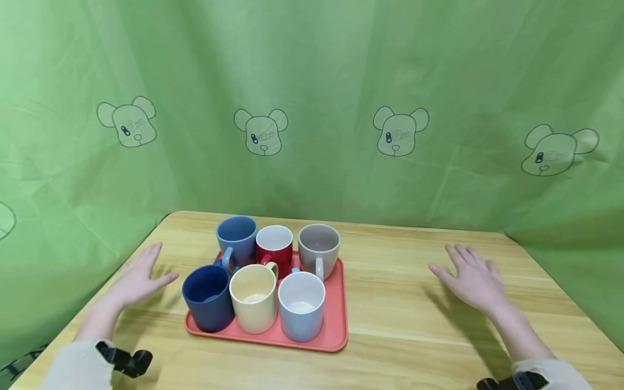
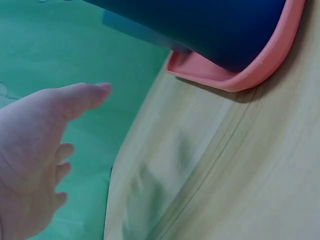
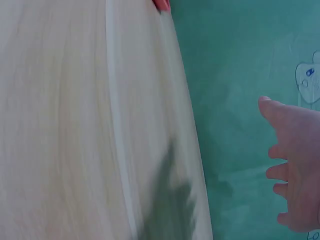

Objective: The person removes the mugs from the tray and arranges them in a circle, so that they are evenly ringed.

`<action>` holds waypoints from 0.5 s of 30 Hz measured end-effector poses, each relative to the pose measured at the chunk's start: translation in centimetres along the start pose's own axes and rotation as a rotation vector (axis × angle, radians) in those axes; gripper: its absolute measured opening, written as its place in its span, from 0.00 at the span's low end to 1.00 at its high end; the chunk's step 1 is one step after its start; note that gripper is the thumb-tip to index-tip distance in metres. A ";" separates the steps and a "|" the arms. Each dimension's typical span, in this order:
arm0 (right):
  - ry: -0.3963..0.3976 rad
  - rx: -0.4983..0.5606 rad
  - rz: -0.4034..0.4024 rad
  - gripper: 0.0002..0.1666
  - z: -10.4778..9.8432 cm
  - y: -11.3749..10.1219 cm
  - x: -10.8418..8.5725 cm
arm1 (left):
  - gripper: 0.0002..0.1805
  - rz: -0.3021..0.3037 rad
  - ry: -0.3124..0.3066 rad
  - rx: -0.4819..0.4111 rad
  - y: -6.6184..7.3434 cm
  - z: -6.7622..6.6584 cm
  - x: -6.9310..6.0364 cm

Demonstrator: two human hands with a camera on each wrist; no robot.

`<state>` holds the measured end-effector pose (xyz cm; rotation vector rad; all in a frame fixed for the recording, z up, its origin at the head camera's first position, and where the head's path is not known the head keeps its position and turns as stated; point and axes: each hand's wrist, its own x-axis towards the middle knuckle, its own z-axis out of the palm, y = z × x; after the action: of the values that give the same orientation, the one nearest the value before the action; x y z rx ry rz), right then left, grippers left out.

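Observation:
Several mugs stand upright in two rows on a red tray (image 1: 336, 314). At the back are a blue mug (image 1: 237, 238), a red mug (image 1: 275, 260) and a grey mug (image 1: 319, 246). In front are a dark blue mug (image 1: 209, 303), a cream mug (image 1: 254, 303) and a light blue mug (image 1: 301, 311). Left of the tray, my left hand (image 1: 138, 276) hovers with its fingers extended, holding nothing; the left wrist view shows it (image 2: 35, 150) apart from the tray (image 2: 270, 65). My right hand (image 1: 473, 276), fingers spread and empty, hovers over the table far to the right.
The wooden table (image 1: 400, 325) extends beneath the tray and both hands. A green curtain (image 1: 331, 65) printed with bear-head outlines hangs behind and at the sides. Each wrist wears a black device, the left one (image 1: 129, 362) near the table's front left.

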<state>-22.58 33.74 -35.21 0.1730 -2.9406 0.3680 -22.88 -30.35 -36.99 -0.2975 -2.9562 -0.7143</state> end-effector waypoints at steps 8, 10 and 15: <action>0.042 0.129 -0.114 0.44 -0.1 -2.5 -0.3 | 0.55 -0.078 -0.176 -0.275 0.0 0.1 -3.0; 0.045 0.141 -0.135 0.44 -0.2 -3.2 -0.5 | 0.54 -0.079 -0.216 -0.365 0.3 0.2 -3.6; 0.062 0.151 -0.196 0.42 -0.1 -4.8 -1.2 | 0.49 -0.006 -0.257 -0.542 1.3 0.7 -4.8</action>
<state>-20.76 29.20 -34.24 0.4570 -2.8031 0.5539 -17.97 -29.67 -37.62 -0.4435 -2.9281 -1.5838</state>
